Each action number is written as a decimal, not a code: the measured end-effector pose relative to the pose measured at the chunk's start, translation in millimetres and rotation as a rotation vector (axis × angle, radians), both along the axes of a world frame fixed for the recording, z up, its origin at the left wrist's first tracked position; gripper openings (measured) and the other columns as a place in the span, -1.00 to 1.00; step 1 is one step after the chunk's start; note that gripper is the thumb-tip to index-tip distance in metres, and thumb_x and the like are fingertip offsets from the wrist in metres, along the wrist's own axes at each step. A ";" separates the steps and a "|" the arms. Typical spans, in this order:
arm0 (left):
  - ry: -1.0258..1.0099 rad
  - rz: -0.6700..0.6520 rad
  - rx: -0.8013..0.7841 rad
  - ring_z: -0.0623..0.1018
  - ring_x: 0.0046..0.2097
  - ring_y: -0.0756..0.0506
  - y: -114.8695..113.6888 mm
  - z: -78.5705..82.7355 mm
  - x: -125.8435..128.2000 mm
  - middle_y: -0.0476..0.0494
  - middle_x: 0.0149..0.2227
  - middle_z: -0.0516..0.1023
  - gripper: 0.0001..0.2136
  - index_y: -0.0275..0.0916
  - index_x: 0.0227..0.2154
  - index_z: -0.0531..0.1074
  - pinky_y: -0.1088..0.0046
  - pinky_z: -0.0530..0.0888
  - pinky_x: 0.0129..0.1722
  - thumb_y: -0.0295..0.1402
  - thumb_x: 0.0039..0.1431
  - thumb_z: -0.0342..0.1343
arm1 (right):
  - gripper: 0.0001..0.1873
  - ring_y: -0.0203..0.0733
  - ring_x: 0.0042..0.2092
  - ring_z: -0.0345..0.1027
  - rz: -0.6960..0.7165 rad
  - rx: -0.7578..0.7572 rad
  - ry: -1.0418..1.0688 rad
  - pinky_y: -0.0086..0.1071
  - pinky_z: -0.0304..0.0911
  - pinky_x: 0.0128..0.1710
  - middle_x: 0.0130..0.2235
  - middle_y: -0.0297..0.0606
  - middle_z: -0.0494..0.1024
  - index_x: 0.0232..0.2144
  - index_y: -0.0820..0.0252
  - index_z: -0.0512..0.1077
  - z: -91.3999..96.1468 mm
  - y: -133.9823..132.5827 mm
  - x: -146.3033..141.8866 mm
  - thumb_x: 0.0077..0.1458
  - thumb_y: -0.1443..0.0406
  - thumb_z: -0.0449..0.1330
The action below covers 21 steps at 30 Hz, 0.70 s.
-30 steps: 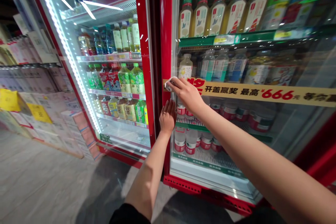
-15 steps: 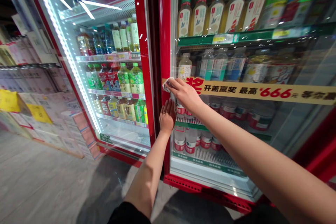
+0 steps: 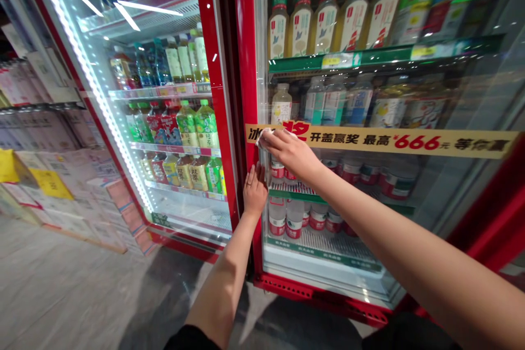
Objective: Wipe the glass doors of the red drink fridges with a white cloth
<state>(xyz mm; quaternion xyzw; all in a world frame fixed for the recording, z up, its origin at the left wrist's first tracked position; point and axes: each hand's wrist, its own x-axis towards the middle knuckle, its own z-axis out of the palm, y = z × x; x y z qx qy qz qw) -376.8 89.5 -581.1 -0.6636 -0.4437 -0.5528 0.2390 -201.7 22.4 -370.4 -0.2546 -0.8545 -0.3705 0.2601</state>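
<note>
My right hand [image 3: 288,153] presses a small white cloth [image 3: 262,137] against the glass door [image 3: 430,208] of a red drinks fridge, on the left end of a yellow banner sticker [image 3: 394,141]. The fingers are closed over the cloth. My left hand [image 3: 255,190] lies flat, fingers together and stretched out, on the door's red left frame [image 3: 245,65] just below the right hand. Bottles stand on shelves behind the glass.
A second lit red fridge [image 3: 164,120] with bottled drinks stands to the left. Stacked boxed goods with yellow tags [image 3: 49,183] line the far left wall. Grey floor [image 3: 61,295] lies in front of both fridges.
My right hand and the cloth have slid a little right along the banner, uncovering its left end. The view has shifted slightly; my left hand stays on the frame.
</note>
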 end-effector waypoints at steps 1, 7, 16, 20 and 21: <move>-0.001 -0.001 0.003 0.49 0.43 -0.21 0.3 -0.2 -0.5 -0.37 0.30 0.59 -0.53 -0.32 0.22 0.56 0.09 0.47 0.45 -0.54 0.37 -0.08 | -0.49 0.12 0.27 0.40 0.009 -0.004 -0.043 0.09 0.51 0.21 0.35 0.05 0.50 0.35 0.24 0.44 -2.7 -0.7 2.4 0.42 0.47 0.11; 0.032 -0.008 -0.032 0.43 0.47 -0.17 -1.5 0.6 -2.9 -0.38 0.36 0.53 -0.44 -0.36 0.34 0.45 0.16 0.38 0.51 -0.58 0.34 -0.12 | -0.57 0.11 0.22 0.44 -0.088 0.101 -0.098 0.00 0.53 0.16 0.35 0.04 0.51 0.26 0.30 0.51 -10.2 -9.5 15.2 0.44 0.46 0.08; -0.017 -0.002 -0.075 0.44 0.47 -0.21 -5.0 2.1 -2.7 -0.31 0.36 0.54 -0.51 -0.27 0.36 0.43 0.11 0.42 0.49 -0.43 0.42 -0.02 | -0.56 0.12 0.20 0.41 -0.078 0.029 -0.100 0.08 0.48 0.21 0.31 0.04 0.53 0.26 0.29 0.50 -7.8 -14.1 -6.3 0.42 0.46 0.09; 0.008 0.013 -0.061 0.47 0.44 -0.17 -4.4 2.2 -3.5 -0.32 0.33 0.57 -0.47 -0.30 0.36 0.44 0.16 0.40 0.50 -0.54 0.40 -0.12 | -0.55 0.13 0.20 0.42 -0.091 0.036 -0.048 0.09 0.48 0.23 0.36 0.03 0.49 0.26 0.25 0.51 -1.0 -17.4 9.5 0.41 0.46 0.11; 0.017 0.018 -0.060 0.46 0.45 -0.17 -4.2 1.9 -3.8 -0.32 0.35 0.56 -0.46 -0.31 0.36 0.43 0.17 0.38 0.51 -0.54 0.41 -0.14 | -0.54 0.14 0.21 0.42 -0.106 0.042 -0.008 0.10 0.47 0.25 0.37 0.04 0.48 0.28 0.27 0.50 0.4 -18.2 10.6 0.41 0.45 0.10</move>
